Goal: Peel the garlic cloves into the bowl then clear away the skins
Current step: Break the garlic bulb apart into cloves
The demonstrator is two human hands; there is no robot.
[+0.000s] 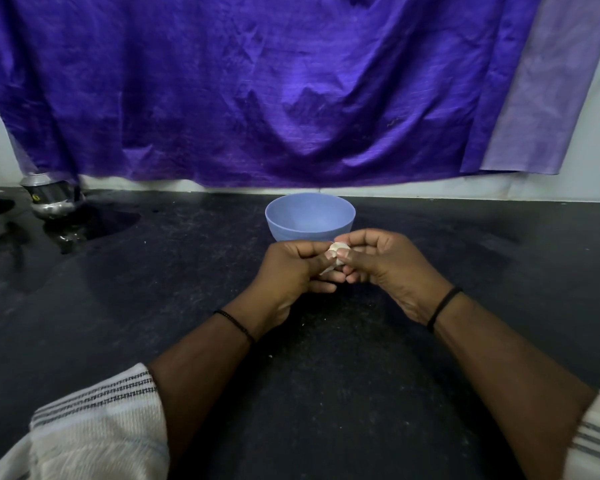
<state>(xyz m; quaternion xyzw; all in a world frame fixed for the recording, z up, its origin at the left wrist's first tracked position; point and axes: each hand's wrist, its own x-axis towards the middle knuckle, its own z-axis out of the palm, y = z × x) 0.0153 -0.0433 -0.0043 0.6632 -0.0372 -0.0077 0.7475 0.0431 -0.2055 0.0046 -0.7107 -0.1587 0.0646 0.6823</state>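
A pale blue bowl [310,216] stands on the dark counter [187,306] near the back wall; nothing shows inside from this angle. Just in front of it, both hands meet over the counter. My left hand [291,271] and my right hand [385,268] pinch a small whitish garlic clove [335,248] between thumbs and fingertips. A strip of papery skin [327,270] hangs down from the clove between the hands. Most of the clove is hidden by the fingers.
A shiny metal pot [51,197] sits at the far left of the counter with a wet patch [84,226] around it. A purple cloth [257,91] hangs over the wall behind. Tiny white crumbs dot the counter.
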